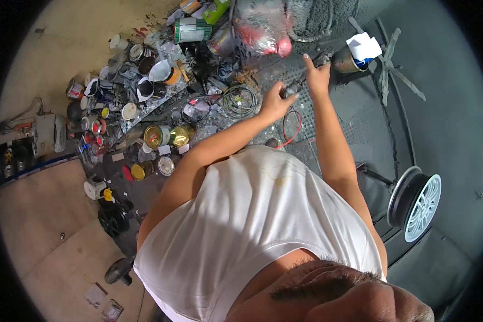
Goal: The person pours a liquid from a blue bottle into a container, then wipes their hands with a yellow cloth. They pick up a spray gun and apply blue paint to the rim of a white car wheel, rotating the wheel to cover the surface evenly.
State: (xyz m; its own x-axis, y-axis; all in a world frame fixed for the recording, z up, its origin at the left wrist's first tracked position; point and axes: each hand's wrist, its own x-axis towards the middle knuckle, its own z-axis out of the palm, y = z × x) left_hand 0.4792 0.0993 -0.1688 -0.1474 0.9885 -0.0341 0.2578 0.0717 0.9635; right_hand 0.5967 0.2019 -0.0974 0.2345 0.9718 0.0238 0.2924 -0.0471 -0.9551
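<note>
One broad, grey, perforated panel point(354, 130), speckled with paint, spreads beneath the person's arms. To its right stands one round, pale silver, many-spoked wheel rim point(424, 208). Beyond the hands sits one crumpled, clear plastic bag point(260, 27) with red showing through its glossy folds, and near it one cross-shaped, paint-crusted grey stand point(390, 64). One loosely wound coil of thin grey hose point(240, 101) lies left of the left hand. Next come one cylindrical, stained bucket point(344, 60), topped by one folded white sheet point(363, 47), and one green-and-white metal can point(192, 30). Two round, open tins with shiny gold insides point(181, 135) stand side by side. One slim, dark, grimy tool point(293, 89) lies between the two hands, which are slightly apart, the left hand point(275, 102) and the right hand point(318, 79) each closed on it. Below them curves one thin red hose point(298, 129).
</note>
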